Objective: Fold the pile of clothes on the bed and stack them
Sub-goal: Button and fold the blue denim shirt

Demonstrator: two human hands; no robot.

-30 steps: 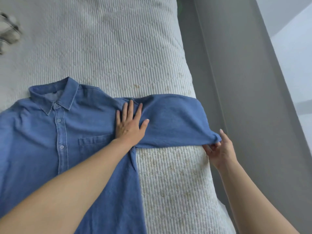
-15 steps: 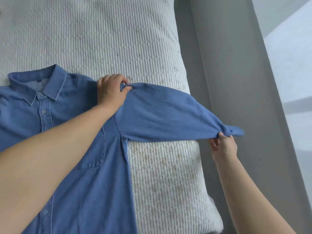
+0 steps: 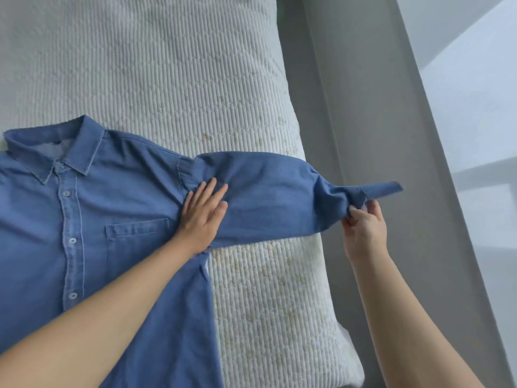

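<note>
A blue denim shirt [image 3: 117, 208] lies front up on the white quilted bed [image 3: 167, 74], buttoned, collar at the upper left. Its sleeve [image 3: 274, 197] stretches to the right past the bed's edge. My left hand [image 3: 202, 212] lies flat with straight fingers on the shirt where the sleeve meets the body, beside the chest pocket. My right hand [image 3: 363, 225] pinches the sleeve near the cuff [image 3: 383, 189] and holds it out, lifted off the mattress. The shirt's left part runs out of the frame.
The bed's right edge [image 3: 330, 247] drops to a grey floor strip [image 3: 363, 107]. A grey wall or frame and a pale window area [image 3: 475, 107] stand further right. No other clothes are in view.
My left hand has let go of the shoulder fabric and now lies flat lower down at the armhole. My right hand has stayed on the cuff end, holding the sleeve stretched out.
</note>
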